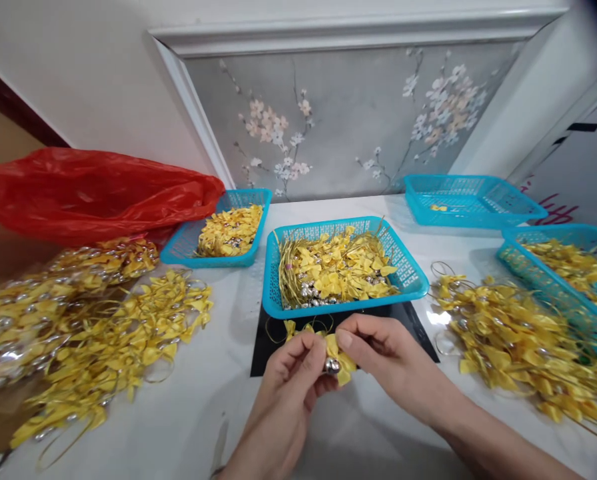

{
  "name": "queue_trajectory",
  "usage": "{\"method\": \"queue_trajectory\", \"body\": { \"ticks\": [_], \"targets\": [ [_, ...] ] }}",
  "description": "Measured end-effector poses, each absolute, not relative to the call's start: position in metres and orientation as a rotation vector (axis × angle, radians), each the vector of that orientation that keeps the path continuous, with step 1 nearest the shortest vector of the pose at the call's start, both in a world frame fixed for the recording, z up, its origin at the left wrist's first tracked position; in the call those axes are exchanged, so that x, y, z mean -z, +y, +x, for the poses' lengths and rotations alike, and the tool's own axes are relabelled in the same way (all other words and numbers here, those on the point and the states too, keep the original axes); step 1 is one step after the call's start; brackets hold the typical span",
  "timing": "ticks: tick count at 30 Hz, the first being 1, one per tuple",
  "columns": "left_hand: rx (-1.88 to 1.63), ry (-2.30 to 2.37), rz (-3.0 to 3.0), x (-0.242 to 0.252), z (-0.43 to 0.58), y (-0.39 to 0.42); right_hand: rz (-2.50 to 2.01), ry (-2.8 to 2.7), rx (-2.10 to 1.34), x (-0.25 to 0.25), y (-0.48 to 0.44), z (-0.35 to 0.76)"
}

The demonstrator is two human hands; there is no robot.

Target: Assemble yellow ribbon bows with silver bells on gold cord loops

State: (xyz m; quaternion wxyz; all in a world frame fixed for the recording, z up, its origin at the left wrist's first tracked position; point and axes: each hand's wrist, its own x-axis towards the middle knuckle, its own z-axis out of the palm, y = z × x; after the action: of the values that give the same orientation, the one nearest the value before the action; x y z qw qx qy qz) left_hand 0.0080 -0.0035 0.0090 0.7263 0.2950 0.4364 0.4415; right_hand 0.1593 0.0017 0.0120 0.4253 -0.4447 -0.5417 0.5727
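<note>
My left hand (293,380) is closed in a pinch on a yellow ribbon bow (346,365) with silver bells (332,365) hanging at it. From the right, the thumb and forefinger of my right hand (383,353) grip the same bow near its top. A thin gold cord loop and another bit of yellow ribbon (289,328) show just beyond my left fingers. Both hands are over the front edge of a black mat (266,347). Right behind them, a blue basket (346,307) holds many yellow bows, gold cords and silver bells.
Bows lie in a loose pile (518,340) on the right and another pile (138,333) on the left, beside bagged ones. A red plastic bag (98,193) overlaps a blue basket (258,233). Two more blue baskets (478,217) stand at the right. A framed floral panel (338,120) rises behind.
</note>
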Motion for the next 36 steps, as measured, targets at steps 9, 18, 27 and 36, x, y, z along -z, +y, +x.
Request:
{"method": "queue_trajectory", "body": {
  "ticks": [9, 18, 27, 36],
  "targets": [
    [-0.903, 0.879, 0.174, -0.012, 0.002, 0.002, -0.982, -1.574, -1.183, -0.008, 0.002, 0.172],
    [-0.602, 0.624, -0.005, -0.007, 0.001, -0.005, -1.014, -1.637, -1.190, -0.017, 0.006, 0.163],
    [-0.490, 0.555, -0.001, -0.010, 0.001, -0.005, -1.051, -1.481, -1.384, -0.027, 0.000, 0.164],
    [-0.395, 0.504, 0.061, -0.010, 0.000, -0.005, -1.055, -1.552, -1.335, -0.032, -0.003, 0.162]
  ]
}}
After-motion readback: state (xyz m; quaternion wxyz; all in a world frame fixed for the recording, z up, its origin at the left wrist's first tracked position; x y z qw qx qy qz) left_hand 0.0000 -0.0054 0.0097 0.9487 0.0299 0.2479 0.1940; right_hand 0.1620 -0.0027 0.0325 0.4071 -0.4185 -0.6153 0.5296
